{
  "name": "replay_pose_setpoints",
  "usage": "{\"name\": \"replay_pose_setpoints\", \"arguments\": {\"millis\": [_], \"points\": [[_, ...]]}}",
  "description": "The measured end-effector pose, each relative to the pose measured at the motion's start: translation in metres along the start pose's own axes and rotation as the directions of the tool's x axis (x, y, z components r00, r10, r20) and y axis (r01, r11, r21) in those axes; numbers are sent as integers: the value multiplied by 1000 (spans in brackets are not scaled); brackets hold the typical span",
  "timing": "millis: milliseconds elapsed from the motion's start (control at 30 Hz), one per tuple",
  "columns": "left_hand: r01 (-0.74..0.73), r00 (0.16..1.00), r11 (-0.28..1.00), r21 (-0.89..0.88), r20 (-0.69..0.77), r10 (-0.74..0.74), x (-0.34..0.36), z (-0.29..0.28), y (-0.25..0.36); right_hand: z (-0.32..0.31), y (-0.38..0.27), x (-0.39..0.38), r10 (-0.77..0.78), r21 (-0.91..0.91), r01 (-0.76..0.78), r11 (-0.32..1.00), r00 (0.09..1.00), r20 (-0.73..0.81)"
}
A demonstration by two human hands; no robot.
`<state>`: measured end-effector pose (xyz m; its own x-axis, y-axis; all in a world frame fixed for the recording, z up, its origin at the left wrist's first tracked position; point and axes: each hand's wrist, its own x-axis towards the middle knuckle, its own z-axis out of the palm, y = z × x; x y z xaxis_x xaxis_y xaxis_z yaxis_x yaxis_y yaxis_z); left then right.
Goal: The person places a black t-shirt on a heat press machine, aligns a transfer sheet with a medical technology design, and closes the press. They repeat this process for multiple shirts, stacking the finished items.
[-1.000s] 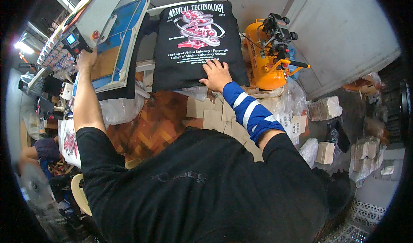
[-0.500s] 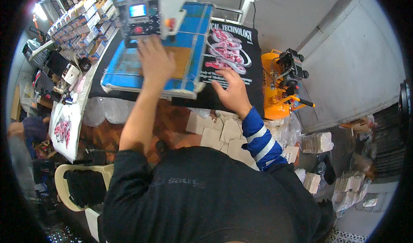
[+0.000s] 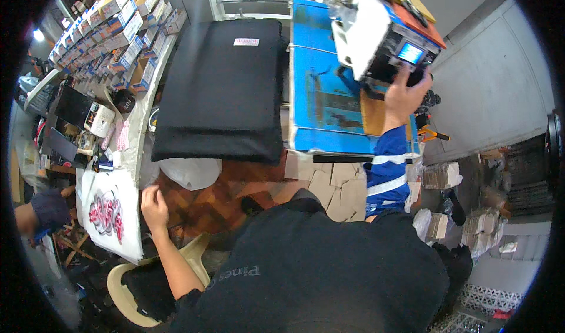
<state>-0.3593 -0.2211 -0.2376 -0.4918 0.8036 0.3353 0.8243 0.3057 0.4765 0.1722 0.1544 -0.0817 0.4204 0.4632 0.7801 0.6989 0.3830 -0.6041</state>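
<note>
My right hand (image 3: 405, 95) is raised and closed on the handle below the control box (image 3: 395, 45) of a blue heat press (image 3: 329, 100), which sits swung over to the right. A plain black garment (image 3: 220, 88) lies flat on the platen left of the press. My left hand (image 3: 154, 206) is low on the left. Its fingers are closed at the edge of a white sheet with a pink print (image 3: 110, 215).
Rows of small boxes (image 3: 112, 32) line a shelf at upper left. Another person's sleeve (image 3: 44, 210) shows at the left edge. A cream plastic chair (image 3: 134, 295) stands below me. Cardboard pieces (image 3: 329, 180) and a white bag (image 3: 189, 171) lie on the floor, and stacked packets (image 3: 441, 174) are on the right.
The press has swung from left to right. My right hand left the printed shirt and now holds the press handle. My left hand dropped from the press to the white printed sheet.
</note>
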Motion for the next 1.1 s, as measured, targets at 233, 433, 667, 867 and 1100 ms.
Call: {"name": "replay_pose_setpoints", "arguments": {"millis": [233, 433, 667, 867, 1100], "points": [[52, 999, 996, -79, 11, -51, 34, 32, -20, -20, 48, 51, 109, -96, -121, 988, 986, -125], [-15, 1000, 991, -136, -16, 13, 122, 53, 14, -25, 60, 54, 104, -52, -111, 992, 987, -124], [-11, 996, 994, -107, 85, 21, 286, 116, -5, -25, 65, 56, 171, -171, -216, 961, 955, -243], [848, 451, 450, -281, 828, -333, 426, 216, -113, -42, 77, 66, 147, -303, -157, 940, 988, -55], [731, 683, -36, -682, 731, 20, 515, 300, -61, 14, -83, -20, -51, -529, 26, 848, 998, -32]]}}
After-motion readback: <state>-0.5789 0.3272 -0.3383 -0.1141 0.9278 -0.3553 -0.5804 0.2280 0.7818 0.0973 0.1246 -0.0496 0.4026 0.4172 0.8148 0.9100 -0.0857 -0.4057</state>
